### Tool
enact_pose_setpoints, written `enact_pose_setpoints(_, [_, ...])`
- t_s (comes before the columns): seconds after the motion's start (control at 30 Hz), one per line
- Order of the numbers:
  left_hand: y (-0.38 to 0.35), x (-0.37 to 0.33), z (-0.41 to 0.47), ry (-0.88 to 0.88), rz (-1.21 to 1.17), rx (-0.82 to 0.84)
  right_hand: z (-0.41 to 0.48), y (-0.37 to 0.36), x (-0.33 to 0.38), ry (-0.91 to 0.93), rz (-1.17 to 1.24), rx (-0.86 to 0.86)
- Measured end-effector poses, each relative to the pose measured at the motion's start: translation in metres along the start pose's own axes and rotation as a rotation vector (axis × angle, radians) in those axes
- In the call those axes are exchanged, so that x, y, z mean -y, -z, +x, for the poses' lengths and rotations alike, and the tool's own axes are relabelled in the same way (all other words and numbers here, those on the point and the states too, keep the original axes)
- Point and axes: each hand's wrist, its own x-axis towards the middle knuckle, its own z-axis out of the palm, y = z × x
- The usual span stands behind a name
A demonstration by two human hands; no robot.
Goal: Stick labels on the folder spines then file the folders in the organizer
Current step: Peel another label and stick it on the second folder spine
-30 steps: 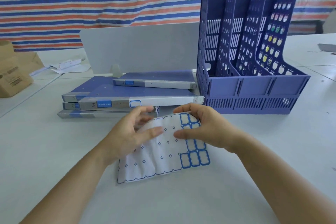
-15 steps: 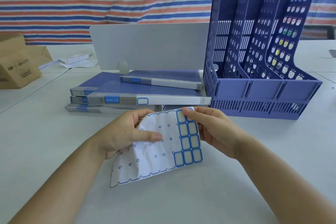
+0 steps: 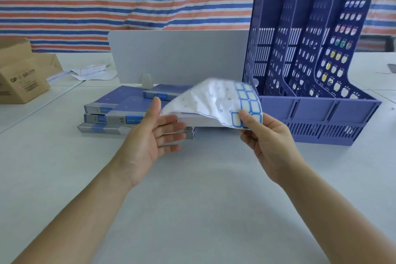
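Observation:
My right hand (image 3: 265,137) pinches the near corner of a white label sheet (image 3: 205,100) with several blue-bordered labels along its right side; the sheet is lifted off the table and curls over. My left hand (image 3: 150,137) is open, palm up, its fingertips at the sheet's left edge. Behind the sheet lies a stack of several blue and grey folders (image 3: 111,113), spines facing me. A blue organizer (image 3: 317,113) with three upright slots stands at the right, with nothing seen in the slots.
A grey divider panel (image 3: 177,58) stands behind the folders. A cardboard box (image 3: 21,77) sits at the far left, loose papers (image 3: 92,73) beside it. The white table (image 3: 192,210) stretches in front of me. A striped tarp hangs at the back.
The label sheet has been lifted off the table and swung up to the right by my right hand. My left hand let go of it and opened, palm up.

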Motion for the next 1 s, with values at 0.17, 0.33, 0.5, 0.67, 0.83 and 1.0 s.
enact_pose_setpoints(0.17, [-0.007,0.007,-0.005,0.137,-0.007,0.204,-0.003,-0.005,-0.002,-0.028,-0.103,-0.018])
enact_pose_setpoints(0.33, [-0.027,0.023,-0.010,-0.006,-0.131,0.102,-0.011,-0.014,-0.010,-0.088,-0.160,0.154])
enact_pose_setpoints(0.5, [-0.033,0.021,-0.015,-0.028,-0.204,0.052,-0.013,-0.015,-0.013,-0.105,-0.219,0.286])
enact_pose_setpoints(0.67, [-0.038,0.021,-0.017,-0.005,-0.267,-0.007,-0.015,-0.017,-0.013,-0.100,-0.211,0.348])
enact_pose_setpoints(0.83, [-0.038,0.019,-0.019,-0.007,-0.244,0.015,-0.015,-0.017,-0.011,-0.109,-0.246,0.353])
enact_pose_setpoints(1.0, [-0.037,0.019,-0.017,0.009,-0.227,0.000,-0.016,-0.018,-0.012,-0.074,-0.294,0.313])
